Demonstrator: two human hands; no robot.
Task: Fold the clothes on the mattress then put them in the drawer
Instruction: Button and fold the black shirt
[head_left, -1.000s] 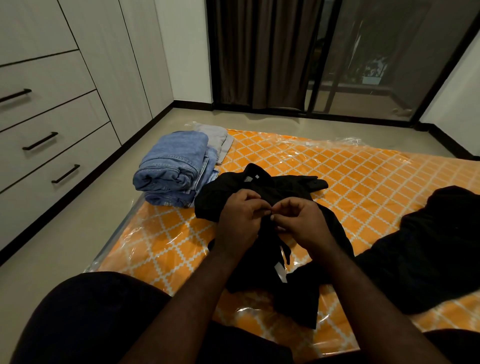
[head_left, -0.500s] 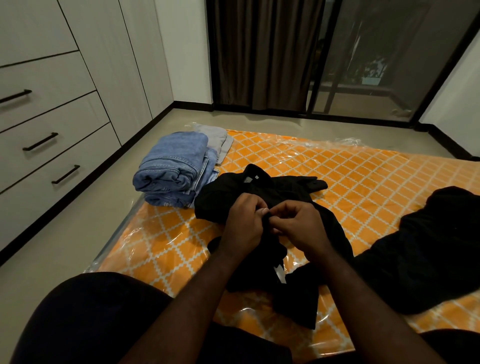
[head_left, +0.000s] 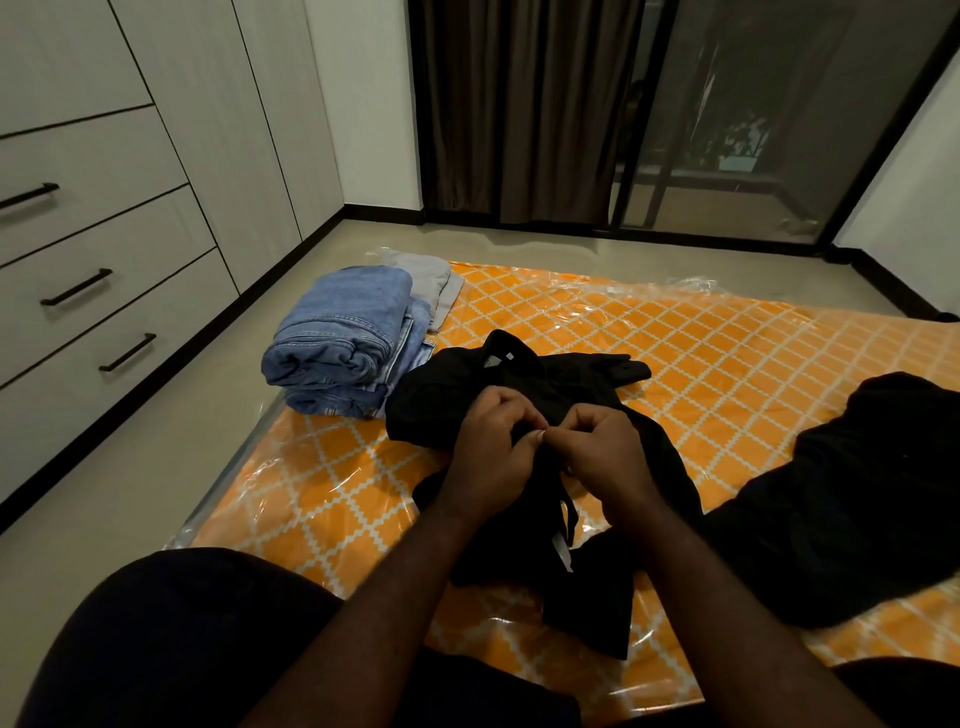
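- Head view, far left of the frame: three drawers (head_left: 104, 228) with black bar handles are seen, all closed. One will have to be pulled open before anything is stowed.
- Left of centre: a stack of folded blue jeans (head_left: 337, 332) is laid at the near-left corner of the mattress (head_left: 727, 364). A folded grey garment (head_left: 434, 283) lies just behind it, touching it.
- Centre: a black shirt (head_left: 571, 379) is spread crumpled on the mattress, collar toward the top of the frame.
- The left hand (head_left: 493, 457) and right hand (head_left: 602, 457) are brought together over the shirt's front. Fingers are curled, and the fingertips are pinched on the fabric and meet each other.
- The step in hand is judged to be fastening or aligning the shirt front before folding. Whether a button is held cannot be told.
- Next, it is judged, the front must be laid flat, the sleeves drawn in and the body folded. The limp cloth will need smoothing with both hands.
- Right edge: a second black garment (head_left: 857, 493) is left in an unfolded heap, well apart from the stack.
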